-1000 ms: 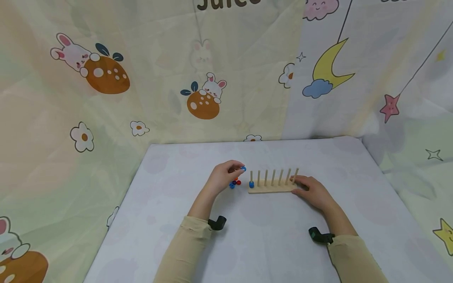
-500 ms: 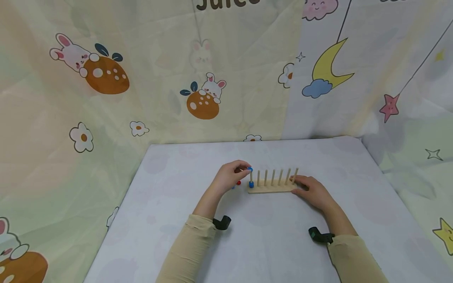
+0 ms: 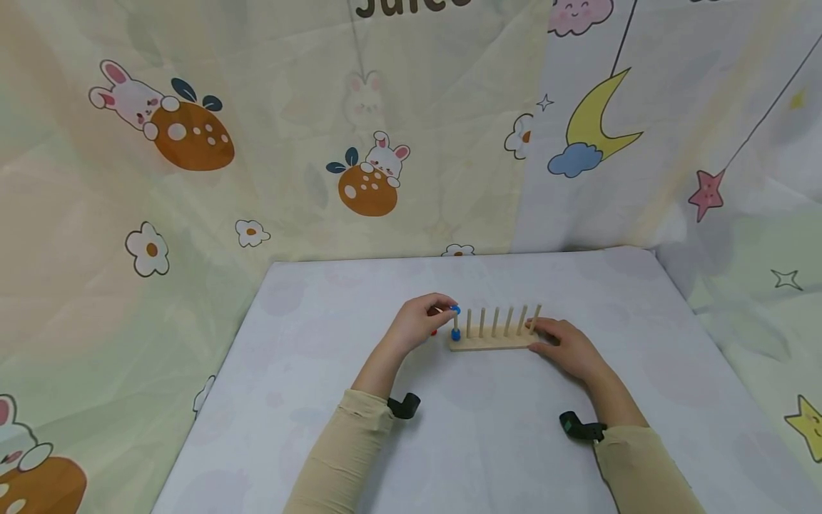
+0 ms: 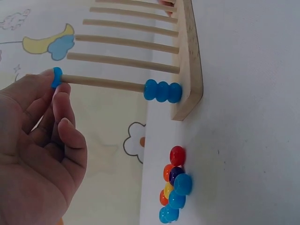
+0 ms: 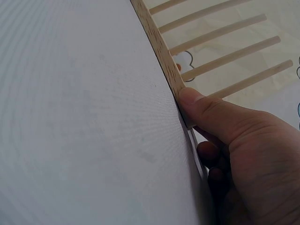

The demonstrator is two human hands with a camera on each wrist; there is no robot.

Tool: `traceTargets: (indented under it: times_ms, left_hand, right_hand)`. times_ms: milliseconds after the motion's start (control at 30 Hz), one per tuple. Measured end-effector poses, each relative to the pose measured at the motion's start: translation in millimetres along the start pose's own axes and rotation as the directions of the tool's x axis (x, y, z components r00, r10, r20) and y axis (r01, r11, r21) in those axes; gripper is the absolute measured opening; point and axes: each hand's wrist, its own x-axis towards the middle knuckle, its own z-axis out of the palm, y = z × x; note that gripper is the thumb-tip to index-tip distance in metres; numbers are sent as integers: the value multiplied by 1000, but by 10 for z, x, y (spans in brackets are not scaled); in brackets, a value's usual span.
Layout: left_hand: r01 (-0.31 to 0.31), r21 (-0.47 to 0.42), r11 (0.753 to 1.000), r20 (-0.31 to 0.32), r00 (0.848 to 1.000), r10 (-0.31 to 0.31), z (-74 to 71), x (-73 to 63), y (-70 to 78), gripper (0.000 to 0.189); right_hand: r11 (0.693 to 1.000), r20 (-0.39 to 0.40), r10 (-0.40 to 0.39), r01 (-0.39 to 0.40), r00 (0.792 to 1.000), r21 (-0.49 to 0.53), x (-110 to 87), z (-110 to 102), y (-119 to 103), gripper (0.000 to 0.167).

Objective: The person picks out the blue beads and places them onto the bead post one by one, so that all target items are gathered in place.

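A wooden peg rack (image 3: 494, 344) with a row of upright pegs stands on the table. My left hand (image 3: 417, 320) pinches a blue bead (image 4: 57, 77) between thumb and fingertips at the top of the leftmost peg (image 4: 103, 83); the peg's tip shows through the bead. Three blue beads (image 4: 162, 92) are stacked at the base of that same peg, and the other pegs in view are bare. At the rack's right end my right hand (image 3: 568, 350) grips the base, its thumb (image 5: 191, 97) pressed on the near edge.
Several loose beads, among them a red bead (image 4: 177, 155) and a blue bead (image 4: 183, 184), lie on the table beside the rack's left end, mostly behind the left hand in the head view. A printed cloth (image 3: 449, 178) hangs behind the table (image 3: 488, 442).
My left hand has moved right with the blue bead, from above the loose beads onto the tip of the leftmost peg, then slightly down. The right hand has stayed on the rack.
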Motion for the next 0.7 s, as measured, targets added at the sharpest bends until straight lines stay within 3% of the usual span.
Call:
traceTargets:
  times_ms: [700]
  left_hand:
    - [26,30,999,28,999,-27,121,10,-172,23]
  right_hand:
    - [1000,0,-11,11,1000,-3,0,-12,-4,52]
